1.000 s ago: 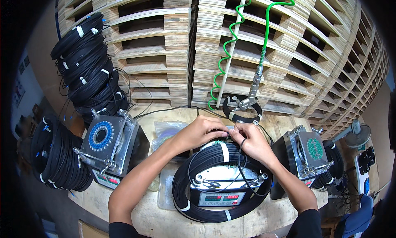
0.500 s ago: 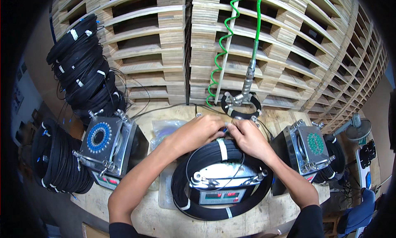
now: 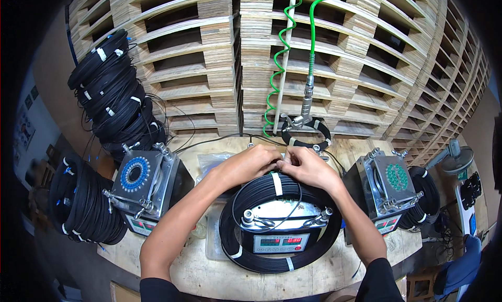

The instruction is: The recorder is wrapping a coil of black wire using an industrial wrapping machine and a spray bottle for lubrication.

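Barely shifted, both hands (image 3: 280, 166) pinch the black cable coil (image 3: 280, 226) top, green hose (image 3: 277, 77) hanging just behind.

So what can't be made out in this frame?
Head view only:
- What the fingertips pinch: left hand and right hand close over it at the black cable coil, top edge.
- Small black ring: partly behind the hands.
- Right-side coil: mostly behind the metal box.
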### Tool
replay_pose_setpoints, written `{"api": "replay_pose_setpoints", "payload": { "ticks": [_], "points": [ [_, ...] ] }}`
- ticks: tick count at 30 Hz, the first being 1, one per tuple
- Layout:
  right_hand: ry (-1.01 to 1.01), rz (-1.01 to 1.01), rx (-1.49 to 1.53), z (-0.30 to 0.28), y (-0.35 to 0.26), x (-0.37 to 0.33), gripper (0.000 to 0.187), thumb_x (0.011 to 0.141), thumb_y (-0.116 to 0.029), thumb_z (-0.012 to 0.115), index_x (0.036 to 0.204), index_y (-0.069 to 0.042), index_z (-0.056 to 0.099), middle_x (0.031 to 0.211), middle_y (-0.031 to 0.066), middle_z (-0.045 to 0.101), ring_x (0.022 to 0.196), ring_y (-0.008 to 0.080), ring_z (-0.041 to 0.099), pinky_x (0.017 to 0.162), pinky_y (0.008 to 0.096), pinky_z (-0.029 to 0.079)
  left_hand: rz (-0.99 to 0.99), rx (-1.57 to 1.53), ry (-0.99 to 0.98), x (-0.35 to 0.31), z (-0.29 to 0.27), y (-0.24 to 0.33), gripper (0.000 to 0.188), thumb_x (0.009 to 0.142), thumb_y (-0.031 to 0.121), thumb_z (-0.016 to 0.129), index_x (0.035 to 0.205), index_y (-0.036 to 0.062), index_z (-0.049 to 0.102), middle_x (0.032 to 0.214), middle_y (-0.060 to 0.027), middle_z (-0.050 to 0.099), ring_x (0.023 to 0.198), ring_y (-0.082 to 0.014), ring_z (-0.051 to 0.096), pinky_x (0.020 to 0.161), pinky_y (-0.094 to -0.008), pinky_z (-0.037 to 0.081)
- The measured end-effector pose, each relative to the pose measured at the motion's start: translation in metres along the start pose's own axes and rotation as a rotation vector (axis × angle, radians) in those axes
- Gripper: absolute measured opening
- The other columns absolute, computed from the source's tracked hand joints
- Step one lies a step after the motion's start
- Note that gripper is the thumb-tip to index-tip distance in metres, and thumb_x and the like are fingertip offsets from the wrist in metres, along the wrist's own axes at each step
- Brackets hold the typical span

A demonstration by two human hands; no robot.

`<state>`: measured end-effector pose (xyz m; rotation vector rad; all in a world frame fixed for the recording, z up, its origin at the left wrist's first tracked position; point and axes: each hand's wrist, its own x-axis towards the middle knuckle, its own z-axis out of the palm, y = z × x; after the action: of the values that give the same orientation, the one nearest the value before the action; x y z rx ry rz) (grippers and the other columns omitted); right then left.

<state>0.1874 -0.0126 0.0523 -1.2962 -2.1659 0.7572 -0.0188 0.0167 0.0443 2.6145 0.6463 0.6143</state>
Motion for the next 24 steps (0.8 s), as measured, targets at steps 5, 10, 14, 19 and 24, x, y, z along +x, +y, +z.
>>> {"api": "replay_pose_setpoints", "payload": {
  "ticks": [5,10,14,19,24],
  "points": [
    [-0.039,0.002,-0.144,-0.009,-0.018,-0.002,0.026,0.089,-0.021,0.069,0.084,0.003,0.061,0.067,0.017,0.063,0.061,0.0262,0.061,0.058,0.0394,0.046,-0.009,-0.153,0.116,-0.008,0.003,-0.007,0.02,0.087,0.01,0.067,0.102,-0.0034,0.068,0.091,-0.0209,0.069,0.082,-0.0339,0.068,0.076,-0.0393,0.054],
    [0.117,-0.088,-0.287,-0.004,-0.031,-0.007,0.017,0.086,-0.013,0.069,0.09,0.003,0.064,0.077,0.0231,0.066,0.074,0.0395,0.066,0.067,0.0451,0.051,-0.127,-0.264,0.144,-0.012,0.003,-0.014,0.023,0.083,0.007,0.069,0.103,-0.0029,0.071,0.087,-0.0198,0.072,0.077,-0.0269,0.071,0.074,-0.0347,0.056],
    [0.045,-0.036,-0.344,-0.002,-0.041,-0.002,0.014,0.086,-0.011,0.068,0.09,0.003,0.065,0.078,0.0239,0.066,0.075,0.0408,0.065,0.067,0.046,0.051,-0.154,-0.233,0.077,-0.01,-0.004,-0.005,0.021,0.081,0.006,0.07,0.1,-0.003,0.072,0.084,-0.0202,0.071,0.076,-0.0281,0.071,0.073,-0.0354,0.056],
    [0.048,-0.094,-0.237,-0.008,-0.02,-0.001,0.016,0.085,-0.012,0.07,0.091,0.003,0.066,0.074,0.0215,0.066,0.069,0.0337,0.066,0.062,0.0427,0.05,-0.086,-0.089,0.079,-0.004,-0.001,-0.001,0.02,0.081,0.008,0.072,0.097,-0.0031,0.071,0.087,-0.021,0.07,0.077,-0.0302,0.07,0.071,-0.0365,0.055],
    [-0.092,-0.032,-0.233,-0.024,-0.028,-0.006,0.018,0.085,-0.012,0.07,0.092,0.004,0.067,0.074,0.0198,0.067,0.067,0.0296,0.066,0.062,0.0399,0.049,-0.074,-0.087,0.109,-0.006,0.002,-0.001,0.02,0.08,0.008,0.073,0.097,-0.003,0.071,0.085,-0.0229,0.069,0.077,-0.035,0.069,0.071,-0.0391,0.055]
  ]
}}
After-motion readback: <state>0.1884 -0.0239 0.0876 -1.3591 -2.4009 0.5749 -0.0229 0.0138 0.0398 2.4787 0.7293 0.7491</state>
